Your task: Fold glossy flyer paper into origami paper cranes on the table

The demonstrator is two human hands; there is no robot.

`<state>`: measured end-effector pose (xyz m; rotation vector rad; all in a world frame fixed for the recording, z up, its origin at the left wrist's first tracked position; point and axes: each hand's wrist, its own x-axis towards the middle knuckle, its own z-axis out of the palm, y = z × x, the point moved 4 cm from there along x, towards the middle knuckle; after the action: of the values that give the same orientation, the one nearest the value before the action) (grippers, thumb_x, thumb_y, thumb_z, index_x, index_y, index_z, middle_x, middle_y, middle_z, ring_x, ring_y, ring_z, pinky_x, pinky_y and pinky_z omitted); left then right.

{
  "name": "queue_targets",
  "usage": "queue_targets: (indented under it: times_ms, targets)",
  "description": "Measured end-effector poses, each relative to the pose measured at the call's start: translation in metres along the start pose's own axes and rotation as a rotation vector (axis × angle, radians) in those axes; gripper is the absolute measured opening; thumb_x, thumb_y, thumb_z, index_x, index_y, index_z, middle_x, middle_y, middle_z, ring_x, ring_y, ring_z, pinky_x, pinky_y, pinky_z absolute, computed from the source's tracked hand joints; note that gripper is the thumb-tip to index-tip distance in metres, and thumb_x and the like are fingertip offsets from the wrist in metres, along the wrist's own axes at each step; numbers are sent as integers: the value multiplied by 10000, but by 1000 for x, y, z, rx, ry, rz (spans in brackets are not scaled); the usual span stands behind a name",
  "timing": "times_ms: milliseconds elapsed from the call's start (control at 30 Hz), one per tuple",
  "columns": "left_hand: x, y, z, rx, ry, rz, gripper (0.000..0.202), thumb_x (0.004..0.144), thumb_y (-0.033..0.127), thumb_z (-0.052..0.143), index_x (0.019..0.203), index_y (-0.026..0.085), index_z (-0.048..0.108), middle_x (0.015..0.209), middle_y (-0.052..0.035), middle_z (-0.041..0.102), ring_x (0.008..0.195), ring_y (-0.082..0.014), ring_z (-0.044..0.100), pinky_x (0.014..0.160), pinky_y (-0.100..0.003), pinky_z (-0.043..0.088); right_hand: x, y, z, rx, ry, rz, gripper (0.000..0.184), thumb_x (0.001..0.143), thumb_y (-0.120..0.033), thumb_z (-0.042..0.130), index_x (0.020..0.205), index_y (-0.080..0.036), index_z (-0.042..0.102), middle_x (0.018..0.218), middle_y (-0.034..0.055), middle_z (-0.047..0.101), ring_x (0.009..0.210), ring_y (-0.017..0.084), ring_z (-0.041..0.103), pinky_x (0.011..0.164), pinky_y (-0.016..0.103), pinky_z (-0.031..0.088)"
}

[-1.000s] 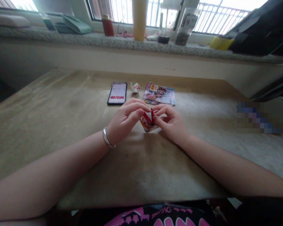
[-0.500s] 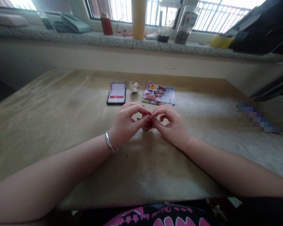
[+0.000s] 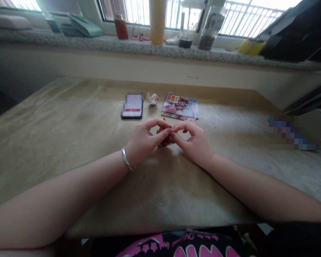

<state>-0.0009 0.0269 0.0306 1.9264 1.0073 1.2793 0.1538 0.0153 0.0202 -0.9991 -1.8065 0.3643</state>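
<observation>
Table [image 3: 69, 142]: spread wide under and around the fingers, bearing everything else.
Windowsill [image 3: 149, 50]: ran far beyond the fingers, crowded with bottles and jars, too blurred to tell apart.
Left hand [image 3: 143, 142]: rested low over the table, thumb and forefinger narrowed to a pinch on the paper's left side.
Right hand [image 3: 195, 141]: mirrored the other, fingers [image 3: 182, 125] curled in, pinched on the paper's right side.
Stack of printed sheets [image 3: 180, 106]: lay flat just beyond the right fingers, apart from them.
Phone [image 3: 132, 106]: lay face up just beyond the left fingers, screen lit, untouched.
Bracelet [image 3: 127, 159]: sat on the left wrist, behind the fingers.
Folded paper piece [image 3: 164, 138]: was held directly between the two sets of fingertips, low over or on the table, no nearer one hand than the other; mostly hidden, so long axis could not be told.
Small paper figure [image 3: 153, 97]: stood beyond the fingers, between phone and sheets.
</observation>
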Motion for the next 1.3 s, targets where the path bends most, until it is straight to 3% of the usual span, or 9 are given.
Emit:
queue_targets:
  times_ms: [200, 600, 800, 967, 1167, 1233, 1300]
  targets:
    - [0, -6, 3, -153, -12, -146, 213, 748, 357, 697, 784, 152, 650, 731, -13, 667, 524, -87, 589, 445, -174, 486, 0, 4, 3, -1, -11, 98, 67, 781, -282, 652, 758, -221, 634, 798, 8, 684, 788, 165, 598, 674, 316, 444]
    - [0, -6, 6, -257, -26, -214, 168, 733, 304, 699, 765, 162, 616, 624, 22, 622, 442, -64, 533, 379, -155, 437, 1, 3, 3, 5, -21, 100, 87, 776, -295, 644, 745, -214, 636, 766, 9, 672, 754, 159, 578, 663, 310, 439]
    - [2, -7, 5, -223, -61, -180, 175, 762, 326, 674, 801, 159, 640, 685, 0, 646, 514, -93, 588, 434, -181, 475, 0, 3, 4, 21, -31, 105, 69, 774, -280, 641, 751, -216, 630, 757, 2, 665, 732, 150, 567, 660, 305, 434]
    - [3, -5, 1, -115, 7, -72, 190, 752, 301, 702, 876, 161, 667, 815, -29, 689, 723, -125, 645, 655, -219, 544, 1, 5, 1, 26, 2, 95, 74, 774, -277, 639, 740, -224, 601, 764, -9, 650, 733, 146, 563, 667, 304, 437]
    - [0, -11, 4, -160, -26, -105, 205, 760, 348, 697, 835, 160, 670, 807, -37, 692, 624, -127, 636, 553, -234, 545, 1, 4, 1, 84, 18, 69, 52, 771, -199, 615, 794, -239, 590, 821, -12, 639, 803, 150, 590, 702, 304, 475]
    - [-1, -10, 3, -114, -2, -64, 190, 772, 349, 688, 824, 167, 675, 817, -42, 690, 672, -143, 645, 616, -265, 558, 2, 0, 0, 62, 15, 7, 67, 781, -185, 603, 813, -243, 596, 839, -5, 640, 830, 156, 586, 718, 312, 476]
    - [-1, -7, 1, -35, 16, 10, 155, 783, 332, 682, 812, 180, 681, 830, -40, 695, 751, -161, 653, 778, -337, 552, 2, -4, -3, 25, 13, -67, 91, 787, -166, 589, 827, -247, 601, 841, 0, 639, 840, 160, 582, 749, 329, 478]
